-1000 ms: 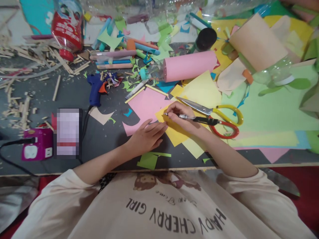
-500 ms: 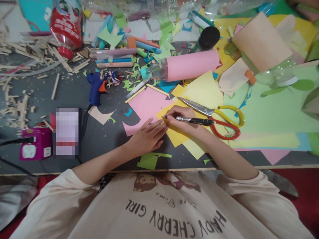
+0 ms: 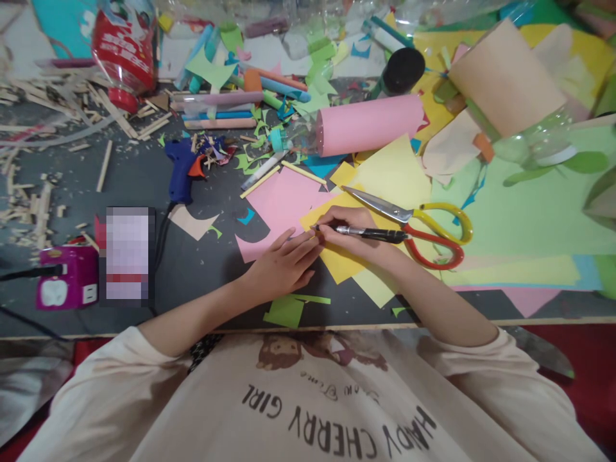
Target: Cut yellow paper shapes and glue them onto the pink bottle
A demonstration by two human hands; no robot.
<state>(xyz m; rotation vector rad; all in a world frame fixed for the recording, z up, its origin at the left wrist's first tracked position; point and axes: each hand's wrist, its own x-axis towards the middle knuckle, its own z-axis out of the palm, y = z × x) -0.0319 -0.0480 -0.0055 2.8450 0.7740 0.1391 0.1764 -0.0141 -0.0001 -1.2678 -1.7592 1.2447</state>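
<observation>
Red-and-yellow scissors (image 3: 423, 234) lie at three o'clock from the table's middle, a pink paper roll (image 3: 370, 124) at one, a blue glue gun (image 3: 180, 170) at ten, and a purple socket (image 3: 65, 285) at eight.

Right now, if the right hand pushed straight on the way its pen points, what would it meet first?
Likely the fingers of the left hand, just beside the pen tip on the yellow paper; if it clears them, the pink paper. Depth is unclear.
</observation>
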